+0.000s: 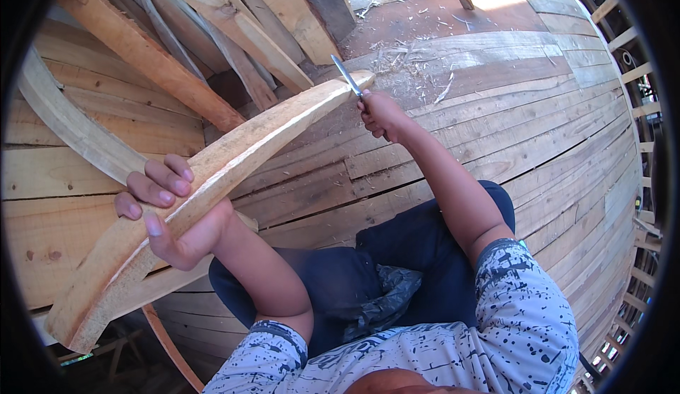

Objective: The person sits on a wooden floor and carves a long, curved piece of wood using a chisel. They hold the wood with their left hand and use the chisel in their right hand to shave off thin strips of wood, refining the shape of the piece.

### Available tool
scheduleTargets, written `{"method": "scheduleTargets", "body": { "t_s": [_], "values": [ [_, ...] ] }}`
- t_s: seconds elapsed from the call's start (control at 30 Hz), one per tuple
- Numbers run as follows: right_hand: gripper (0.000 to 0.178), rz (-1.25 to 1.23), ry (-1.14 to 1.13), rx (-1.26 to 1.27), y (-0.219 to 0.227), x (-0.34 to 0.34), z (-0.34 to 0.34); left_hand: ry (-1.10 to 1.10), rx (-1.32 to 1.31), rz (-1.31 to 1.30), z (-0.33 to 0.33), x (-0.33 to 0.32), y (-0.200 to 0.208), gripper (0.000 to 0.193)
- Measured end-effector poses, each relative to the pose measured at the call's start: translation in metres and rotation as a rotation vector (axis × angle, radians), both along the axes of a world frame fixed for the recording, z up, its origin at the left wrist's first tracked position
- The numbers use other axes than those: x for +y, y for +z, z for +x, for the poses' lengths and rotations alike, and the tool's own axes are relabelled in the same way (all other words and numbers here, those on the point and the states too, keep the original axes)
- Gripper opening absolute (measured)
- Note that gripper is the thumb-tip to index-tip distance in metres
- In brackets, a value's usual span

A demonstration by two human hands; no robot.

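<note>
A long, curved piece of pale wood slants from the lower left up to the plank floor ahead of me. My left hand is closed around its near part, fingers over the top and thumb along the side. In my right hand is a knife, gripped by its handle. Its blade lies across the wood close to the far, narrow end, and seems to touch the edge there. A lighter, freshly cut strip runs along the wood's edge.
Wood shavings are scattered on the plank floor beyond the far end. Several boards lean at the upper left, beside a curved timber. A black plastic bag rests on my lap. Wooden slats line the right side.
</note>
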State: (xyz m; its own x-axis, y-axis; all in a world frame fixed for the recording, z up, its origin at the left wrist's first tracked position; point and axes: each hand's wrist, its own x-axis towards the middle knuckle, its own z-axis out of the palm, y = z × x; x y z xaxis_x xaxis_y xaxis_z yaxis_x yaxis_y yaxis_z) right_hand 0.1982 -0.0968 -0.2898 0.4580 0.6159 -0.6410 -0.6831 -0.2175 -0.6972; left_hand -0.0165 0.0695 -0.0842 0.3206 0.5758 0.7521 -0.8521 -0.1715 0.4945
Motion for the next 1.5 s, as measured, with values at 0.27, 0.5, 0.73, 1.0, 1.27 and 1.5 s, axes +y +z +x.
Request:
{"method": "scheduleTargets", "body": {
  "t_s": [0.27,0.5,0.73,1.0,1.27,1.5],
  "values": [
    [0.035,0.048,0.05,-0.016,-0.014,-0.006,0.011,-0.005,0.007,-0.006,0.001,0.001,0.0,0.024],
    [0.039,-0.152,-0.055,-0.203,-0.002,0.007,-0.003,-0.032,0.022,-0.01,-0.001,0.005,-0.002,0.025],
    [0.038,-0.124,-0.1,0.013,-0.01,0.01,0.005,0.014,0.026,-0.026,0.001,0.0,0.001,0.017],
    [0.04,-0.157,-0.094,-0.09,-0.012,0.009,0.0,-0.033,0.016,0.037,-0.002,0.007,-0.003,0.025],
    [0.041,-0.112,-0.057,-0.17,-0.003,0.015,-0.008,-0.02,0.013,0.016,-0.008,0.014,-0.002,0.024],
    [0.04,-0.158,-0.108,-0.079,0.0,0.016,-0.008,-0.007,0.025,-0.005,-0.007,0.016,-0.004,0.024]
  ]
}}
